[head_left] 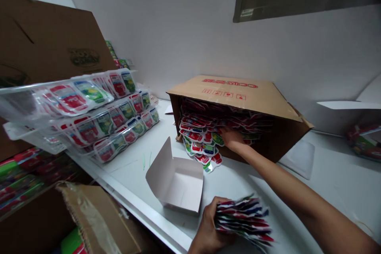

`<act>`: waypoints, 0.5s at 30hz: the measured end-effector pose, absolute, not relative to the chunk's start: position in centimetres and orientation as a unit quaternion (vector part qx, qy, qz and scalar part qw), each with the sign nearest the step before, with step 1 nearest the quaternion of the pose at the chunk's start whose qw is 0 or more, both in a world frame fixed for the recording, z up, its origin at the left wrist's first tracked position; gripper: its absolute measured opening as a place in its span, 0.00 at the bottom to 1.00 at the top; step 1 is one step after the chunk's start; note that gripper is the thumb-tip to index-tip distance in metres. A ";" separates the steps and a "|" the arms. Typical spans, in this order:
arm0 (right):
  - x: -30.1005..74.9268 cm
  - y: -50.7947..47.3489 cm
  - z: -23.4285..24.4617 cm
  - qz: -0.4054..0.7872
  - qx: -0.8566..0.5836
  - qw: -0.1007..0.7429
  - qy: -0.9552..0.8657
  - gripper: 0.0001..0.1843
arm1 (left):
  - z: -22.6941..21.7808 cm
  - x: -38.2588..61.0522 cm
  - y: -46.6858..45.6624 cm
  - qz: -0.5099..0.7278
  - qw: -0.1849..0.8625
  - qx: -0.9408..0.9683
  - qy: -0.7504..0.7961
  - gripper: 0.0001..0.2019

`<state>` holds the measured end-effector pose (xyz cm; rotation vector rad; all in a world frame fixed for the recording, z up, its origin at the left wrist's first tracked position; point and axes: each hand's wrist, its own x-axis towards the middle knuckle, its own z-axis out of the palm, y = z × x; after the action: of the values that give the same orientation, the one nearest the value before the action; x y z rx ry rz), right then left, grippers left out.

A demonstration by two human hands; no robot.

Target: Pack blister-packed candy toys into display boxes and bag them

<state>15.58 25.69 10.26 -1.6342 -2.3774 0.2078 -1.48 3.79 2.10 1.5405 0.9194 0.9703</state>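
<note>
In my left hand [212, 222], near the front edge of the table, is a thick stack of candy packets [244, 220], held with edges fanned out. My right hand [232, 139] reaches into the mouth of a cardboard box [250, 101] lying on its side. Its fingertips are among the red and green packets [202, 135] there, partly hidden, so their grip is unclear. Some packets spill from the box onto the table. An open white paper box [187, 178] with its flap raised stands just beyond my left hand, with nothing visible inside.
Stacked clear plastic trays [125, 129] full of packets stand at the left. Behind them rises a large cardboard carton [53, 39]. Another open carton [98, 218] is below the white table's [125, 182] front edge. A flat translucent item [299, 158] lies right of the box.
</note>
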 end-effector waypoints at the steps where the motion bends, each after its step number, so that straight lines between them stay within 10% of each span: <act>1: 15.1 26.8 9.9 0.057 -0.567 0.135 -0.811 0.20 | 2.1 -1.4 3.7 0.405 0.529 0.636 0.389 0.27; 15: 22.9 16.3 5.0 0.276 -0.496 0.282 -0.774 0.20 | 1.4 -1.5 3.9 0.418 0.505 0.658 0.370 0.29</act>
<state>22.87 16.27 4.96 -1.3271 -2.0719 0.7394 -1.48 3.94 1.35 1.5884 0.8934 1.0093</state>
